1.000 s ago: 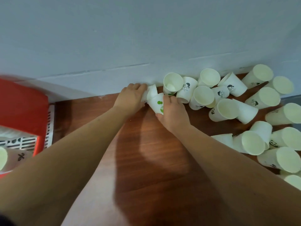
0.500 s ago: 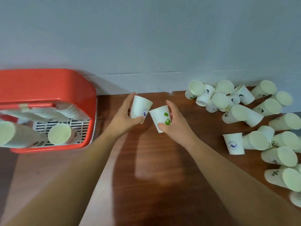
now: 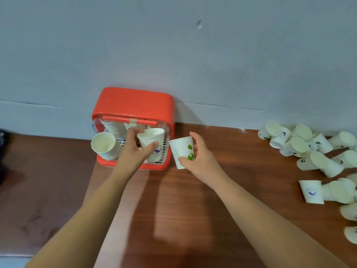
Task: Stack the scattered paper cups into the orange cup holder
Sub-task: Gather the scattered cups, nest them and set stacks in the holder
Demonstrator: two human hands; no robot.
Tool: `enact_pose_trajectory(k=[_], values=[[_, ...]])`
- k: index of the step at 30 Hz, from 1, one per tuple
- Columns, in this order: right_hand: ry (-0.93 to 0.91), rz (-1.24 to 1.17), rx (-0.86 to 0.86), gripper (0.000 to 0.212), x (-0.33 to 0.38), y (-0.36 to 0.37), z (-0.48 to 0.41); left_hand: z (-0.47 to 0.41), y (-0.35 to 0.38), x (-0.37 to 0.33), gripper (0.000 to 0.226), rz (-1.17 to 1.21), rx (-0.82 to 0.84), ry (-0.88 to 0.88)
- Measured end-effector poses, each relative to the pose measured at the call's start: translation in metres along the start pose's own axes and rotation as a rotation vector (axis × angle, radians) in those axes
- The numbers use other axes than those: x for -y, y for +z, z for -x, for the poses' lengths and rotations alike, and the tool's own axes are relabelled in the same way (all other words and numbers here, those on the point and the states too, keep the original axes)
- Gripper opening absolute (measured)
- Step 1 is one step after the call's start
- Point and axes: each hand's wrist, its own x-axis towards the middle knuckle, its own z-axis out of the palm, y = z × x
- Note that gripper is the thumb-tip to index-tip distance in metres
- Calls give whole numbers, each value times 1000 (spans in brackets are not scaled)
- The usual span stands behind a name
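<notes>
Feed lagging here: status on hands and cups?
Left hand grips blue-print cup over orange cup holder. Right hand holds green-leaf cup beside it. Nothing blocking; scattered cups lie far right.

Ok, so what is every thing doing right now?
Left hand, grips the blue-print cup.
Right hand, grips the green-print cup, upright.
Orange cup holder, has cup stacks inside.
Scattered cups, mostly tipped over on the table.
</notes>
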Motion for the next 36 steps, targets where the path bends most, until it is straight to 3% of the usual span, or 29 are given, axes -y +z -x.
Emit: enact_pose_trajectory(k=[4, 8, 11, 14, 16, 20, 24, 27, 31, 36], values=[[26, 16, -10, 88, 9, 20, -6, 1, -23, 14, 65, -109, -76, 66], [50, 33, -33, 93, 10, 29, -11, -6, -24, 35, 58, -223, -61, 115], [83, 36, -24, 94, 7, 35, -13, -11, -19, 46, 56, -313, 21, 56], [97, 36, -6, 93, 3, 41, -12, -16, -19, 62, 84, -474, 186, 33], [103, 45, 4, 91, 2, 46, -12, -16, -23, 69, 90, -507, 238, 13], [42, 31, 14, 83, 10, 55, -15, -3, -30, 60, 65, -334, 81, 91], [-66, -20, 28, 68, 26, 66, -22, 8, -31, 33, 50, 41, 206, 19], [-109, -38, 23, 69, 32, 77, -33, 4, -35, 23, 37, 117, 155, 69], [-157, -23, 46, 68, 33, 90, -49, 3, -41, 21, 40, 225, 148, 61], [-152, -43, 91, 71, 31, 100, -55, -3, -44, 35, 43, 170, 126, 53]])
